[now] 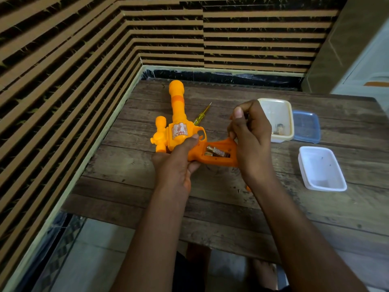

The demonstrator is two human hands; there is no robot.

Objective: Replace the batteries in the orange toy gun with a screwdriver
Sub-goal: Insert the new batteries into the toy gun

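From the head camera, the orange gun (179, 131) lay on the wooden desk (210, 209), towards its far left corner. Its barrel pointed away from the person and its grip stretched to the right. The battery bay in the grip stood open, and batteries (216, 152) showed inside it.

The left hand (175, 165) gripped the gun's body from the near side. Its thumb lay across the top by the trigger guard and its fingers were curled underneath.

The right hand (250, 135) sat at the butt end of the grip, hiding it. Its fingers were curled in and the thumb was raised. I could not tell whether it gripped the butt or pinched something small.

The screwdriver (202, 114), with a clear yellow handle, lay on the desk just behind the gun. Its tip pointed away and to the right, and neither hand touched it.

Right of the hands stood a cream tub (288, 123) with small bits in it. A blue lid (306, 126) lay just beside it. A white tub (322, 168) stood nearer the person, apart from both. A small orange piece (248, 188) peeked out beside the right forearm.

Striped brown and black walls (63, 60) closed the corner behind the desk.
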